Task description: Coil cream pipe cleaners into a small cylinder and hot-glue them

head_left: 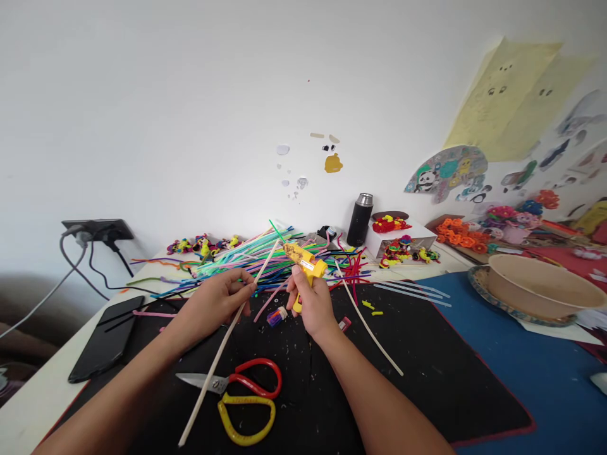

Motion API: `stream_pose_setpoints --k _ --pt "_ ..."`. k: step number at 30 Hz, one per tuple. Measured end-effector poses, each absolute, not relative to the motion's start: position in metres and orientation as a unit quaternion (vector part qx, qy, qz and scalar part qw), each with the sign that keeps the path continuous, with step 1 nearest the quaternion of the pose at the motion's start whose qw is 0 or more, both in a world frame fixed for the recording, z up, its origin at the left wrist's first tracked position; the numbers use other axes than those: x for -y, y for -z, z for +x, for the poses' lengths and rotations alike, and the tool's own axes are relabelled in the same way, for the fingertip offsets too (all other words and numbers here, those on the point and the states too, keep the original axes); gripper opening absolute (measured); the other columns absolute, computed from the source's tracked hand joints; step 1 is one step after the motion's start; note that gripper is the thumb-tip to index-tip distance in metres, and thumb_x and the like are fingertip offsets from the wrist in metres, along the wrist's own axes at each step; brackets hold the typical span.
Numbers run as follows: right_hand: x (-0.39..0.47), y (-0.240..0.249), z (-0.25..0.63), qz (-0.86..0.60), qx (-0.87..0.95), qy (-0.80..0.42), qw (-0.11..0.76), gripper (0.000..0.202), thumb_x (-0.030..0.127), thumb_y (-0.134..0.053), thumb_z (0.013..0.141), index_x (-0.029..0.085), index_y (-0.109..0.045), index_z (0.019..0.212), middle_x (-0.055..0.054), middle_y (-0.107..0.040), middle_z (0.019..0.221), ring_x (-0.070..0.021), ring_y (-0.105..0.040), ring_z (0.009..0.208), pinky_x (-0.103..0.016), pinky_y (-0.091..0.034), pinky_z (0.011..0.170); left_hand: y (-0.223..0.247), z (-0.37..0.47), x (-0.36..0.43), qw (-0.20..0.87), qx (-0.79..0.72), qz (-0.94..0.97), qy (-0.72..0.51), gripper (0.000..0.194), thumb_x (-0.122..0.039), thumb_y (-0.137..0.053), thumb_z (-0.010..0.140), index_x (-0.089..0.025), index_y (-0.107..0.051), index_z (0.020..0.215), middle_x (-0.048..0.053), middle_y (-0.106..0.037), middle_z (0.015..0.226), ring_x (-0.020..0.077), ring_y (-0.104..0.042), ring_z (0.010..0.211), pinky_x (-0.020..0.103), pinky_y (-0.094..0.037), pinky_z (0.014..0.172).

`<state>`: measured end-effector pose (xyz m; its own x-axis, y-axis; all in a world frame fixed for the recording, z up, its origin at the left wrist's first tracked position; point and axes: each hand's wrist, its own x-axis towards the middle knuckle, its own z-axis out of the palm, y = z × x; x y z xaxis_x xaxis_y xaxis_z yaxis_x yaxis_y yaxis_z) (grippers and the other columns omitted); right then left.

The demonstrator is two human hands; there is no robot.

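Observation:
A long cream pipe cleaner (211,379) is pinched in my left hand (220,296), slanting down toward the near left, with its upper end close to the glue gun. My right hand (310,300) is wrapped round the handle of a yellow glue gun (303,258), whose nozzle points up and left. Below the hands, scissors (249,385) with one red and one yellow handle lie on the black mat (393,398). A small blue and orange bottle-like item (275,316) lies between the hands. Another cream pipe cleaner (367,328) lies to the right.
Behind the hands spreads a pile of coloured pipe cleaners (232,256). At left lie a black phone (107,341) and a power strip (97,229) with cables. A black flask (360,221), a white box (422,230), glue sticks (412,292) and a basin (545,291) stand or lie rightward.

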<state>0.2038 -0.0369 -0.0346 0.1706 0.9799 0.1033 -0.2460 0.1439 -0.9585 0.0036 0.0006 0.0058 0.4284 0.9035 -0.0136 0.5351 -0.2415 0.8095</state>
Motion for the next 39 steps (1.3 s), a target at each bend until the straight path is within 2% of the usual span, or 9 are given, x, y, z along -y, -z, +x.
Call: stream_pose_setpoints --k 14,22,39 --pt "0.0372 0.0350 0.2042 -0.458 0.420 -0.474 0.624 0.065 0.083 -0.063 0.079 0.021 -0.055 0.062 0.003 -0.053 0.039 -0.0084 -0.043 0.031 -0.020 -0.037 0.035 -0.0049 0.0024 -0.0017 0.375 -0.480 0.762 -0.220 0.032 -0.057 -0.059 0.093 -0.025 -0.058 0.095 -0.004 -0.071 0.062 0.0163 -0.057 0.049 0.024 -0.037 0.049" --pt "0.0374 0.0349 0.2050 -0.471 0.428 -0.469 0.612 0.064 0.082 -0.061 0.080 0.021 -0.054 0.062 0.003 -0.053 0.040 -0.0083 -0.044 0.032 -0.020 -0.037 0.036 -0.0055 0.0037 -0.0009 0.365 -0.472 0.771 -0.223 0.029 -0.053 -0.056 0.095 -0.025 -0.058 0.093 -0.004 -0.071 0.062 0.0164 -0.057 0.050 0.024 -0.039 0.051" --pt "0.0373 0.0333 0.2038 -0.480 0.431 -0.461 0.609 0.065 0.082 -0.060 0.080 0.022 -0.052 0.057 0.002 -0.051 0.040 -0.0086 -0.044 0.032 -0.021 -0.037 0.036 -0.0067 0.0036 0.0003 0.351 -0.479 0.775 -0.216 0.031 -0.056 -0.055 0.093 -0.025 -0.058 0.092 -0.004 -0.072 0.063 0.0182 -0.060 0.052 0.026 -0.041 0.054"
